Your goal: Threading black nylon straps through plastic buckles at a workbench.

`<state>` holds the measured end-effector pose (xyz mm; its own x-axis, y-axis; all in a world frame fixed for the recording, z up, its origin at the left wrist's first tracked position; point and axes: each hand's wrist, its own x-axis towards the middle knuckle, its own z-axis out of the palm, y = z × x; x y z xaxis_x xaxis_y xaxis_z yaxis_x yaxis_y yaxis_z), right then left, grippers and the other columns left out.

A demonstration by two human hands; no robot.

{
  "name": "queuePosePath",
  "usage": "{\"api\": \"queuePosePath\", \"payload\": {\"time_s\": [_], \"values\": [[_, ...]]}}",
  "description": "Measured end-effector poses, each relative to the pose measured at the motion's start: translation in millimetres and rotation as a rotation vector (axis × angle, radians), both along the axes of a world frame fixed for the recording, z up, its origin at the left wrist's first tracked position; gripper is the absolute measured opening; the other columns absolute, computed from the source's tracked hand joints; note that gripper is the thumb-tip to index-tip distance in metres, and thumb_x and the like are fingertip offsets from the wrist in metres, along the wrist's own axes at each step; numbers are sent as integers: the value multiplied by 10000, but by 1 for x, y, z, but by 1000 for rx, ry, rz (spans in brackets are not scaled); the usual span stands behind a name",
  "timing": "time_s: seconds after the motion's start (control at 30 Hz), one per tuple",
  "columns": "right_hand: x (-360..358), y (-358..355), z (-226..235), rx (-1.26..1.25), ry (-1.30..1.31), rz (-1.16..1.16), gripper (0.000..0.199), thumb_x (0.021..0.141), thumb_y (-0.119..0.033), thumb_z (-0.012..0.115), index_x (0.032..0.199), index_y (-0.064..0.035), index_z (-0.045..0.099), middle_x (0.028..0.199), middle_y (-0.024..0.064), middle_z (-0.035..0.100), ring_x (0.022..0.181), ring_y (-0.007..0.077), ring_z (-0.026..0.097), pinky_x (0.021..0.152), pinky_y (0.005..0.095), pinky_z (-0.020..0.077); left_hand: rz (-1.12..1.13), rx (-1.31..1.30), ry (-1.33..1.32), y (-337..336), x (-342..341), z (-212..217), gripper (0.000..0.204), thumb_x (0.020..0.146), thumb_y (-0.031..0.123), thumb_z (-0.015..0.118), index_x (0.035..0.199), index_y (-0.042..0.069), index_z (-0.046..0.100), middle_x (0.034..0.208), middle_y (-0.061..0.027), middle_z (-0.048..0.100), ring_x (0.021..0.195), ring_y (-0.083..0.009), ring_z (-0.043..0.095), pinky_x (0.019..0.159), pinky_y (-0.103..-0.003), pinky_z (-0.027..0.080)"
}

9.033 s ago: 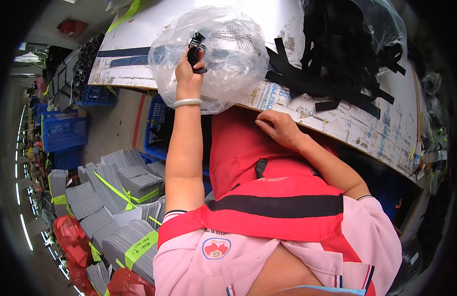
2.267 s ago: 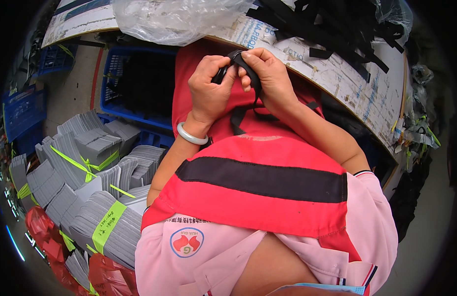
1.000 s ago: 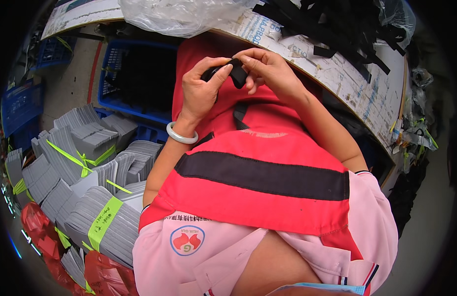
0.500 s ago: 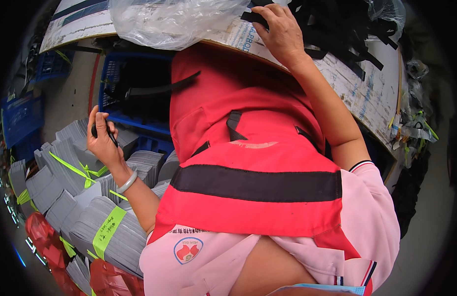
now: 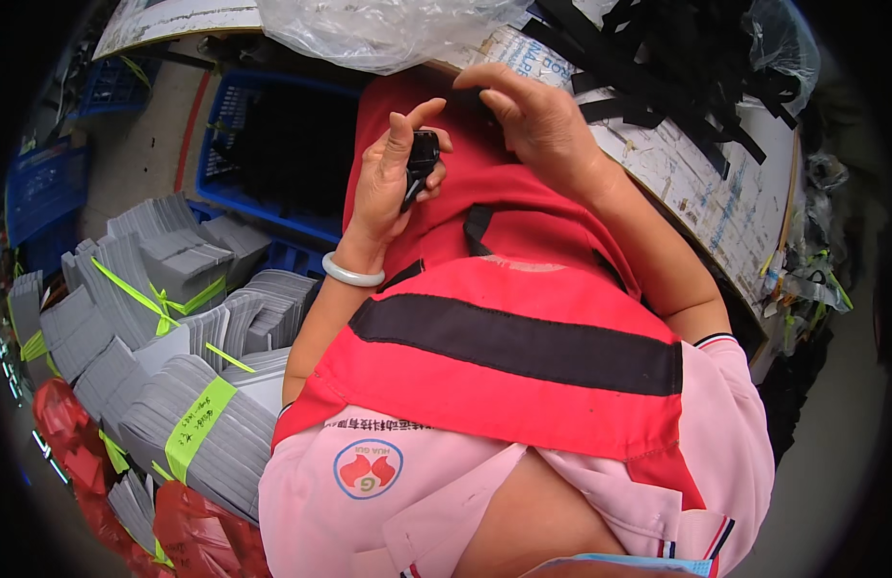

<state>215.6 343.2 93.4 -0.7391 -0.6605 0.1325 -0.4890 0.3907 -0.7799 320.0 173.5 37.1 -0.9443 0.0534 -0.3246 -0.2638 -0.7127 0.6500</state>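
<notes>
My left hand [image 5: 388, 173], with a pale bangle at the wrist, is raised over my red apron [image 5: 446, 231]. Its fingers are closed round a small black hand tool [image 5: 423, 159] with a glossy body; the working end is not clear. Facing it from the right is my right hand [image 5: 542, 120], thumb and forefinger bent together. Anything pinched there is lost against the dark shade under the table edge. Just beyond that hand, a tangled pile of black straps [image 5: 658, 72] lies on the worn white tabletop [image 5: 692, 183].
At the left, a blue crate [image 5: 214, 154] holds a black heap. Stacks of grey flat pieces [image 5: 195, 424] bound with yellow-green ties stand below it, beside red plastic bags [image 5: 200, 530]. Clear plastic sheeting [image 5: 378, 29] covers part of the table's far side.
My left hand has swung right from beside the crate, still holding the black tool. My right hand has drawn back from the straps. The strap end above the crate no longer shows there.
</notes>
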Motion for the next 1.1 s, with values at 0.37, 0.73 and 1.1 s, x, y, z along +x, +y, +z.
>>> {"api": "queuePosePath", "payload": {"time_s": [0.37, 0.73, 1.1], "values": [[-2, 7, -23, 49, -622, 75, 185, 935, -166, 624, 986, 10, 649, 803, 1, 633, 646, 48, 522, 555, 200, 439, 109, -401, -34, 14, -2, -10, 315, 946, 284, 626, 1154, 47, 630, 736, 8, 578, 536, -34, 469, 462, -181, 341], [-7, 11, -19, -231, -737, -78, 201, 920, -162, 630, 1035, 3, 625, 781, 58, 642, 637, 124, 629, 538, 247, 474, 55, -528, -57, 6, 1, -10, 244, 945, 236, 631, 989, 1, 680, 668, -2, 576, 513, -45, 485, 436, -198, 334], [15, 7, -20, -325, -1205, -225, 176, 943, -188, 596, 913, -16, 575, 668, 42, 596, 471, 86, 548, 417, 225, 465, 240, -1010, 310, 23, -6, -12, 147, 848, 38, 699, 982, -21, 690, 752, -40, 631, 635, -93, 541, 568, -226, 424]]}}
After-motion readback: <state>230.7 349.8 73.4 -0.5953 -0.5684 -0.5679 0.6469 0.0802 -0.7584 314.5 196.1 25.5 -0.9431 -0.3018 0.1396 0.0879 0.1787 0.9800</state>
